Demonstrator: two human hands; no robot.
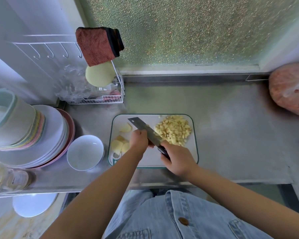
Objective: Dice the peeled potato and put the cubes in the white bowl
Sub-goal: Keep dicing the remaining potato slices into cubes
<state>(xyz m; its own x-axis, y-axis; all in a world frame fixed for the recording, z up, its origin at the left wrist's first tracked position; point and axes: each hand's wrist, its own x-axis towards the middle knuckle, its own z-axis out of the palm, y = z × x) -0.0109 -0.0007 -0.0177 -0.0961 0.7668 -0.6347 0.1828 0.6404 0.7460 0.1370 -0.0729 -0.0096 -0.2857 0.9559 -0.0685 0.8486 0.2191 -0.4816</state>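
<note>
- Right hand (177,159): fingers wrapped tight round the knife (141,128) handle.
- Left hand (139,141): fingers curled, knuckles against the blade; what lies under them is hidden.
- Cubes (173,130) piled just beyond the right fingers.
- Slices (119,145) just left of the left fingers; bowl (85,152) further left.

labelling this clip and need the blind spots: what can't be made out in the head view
All in the head view:
1. Whatever lies under the left hand, covered by its knuckles and the knife blade.
2. The handle, mostly inside the right hand.
3. The pink bag, cut off by the right edge; contents blurred.
4. The wire rack contents, behind crumpled clear plastic.
</note>
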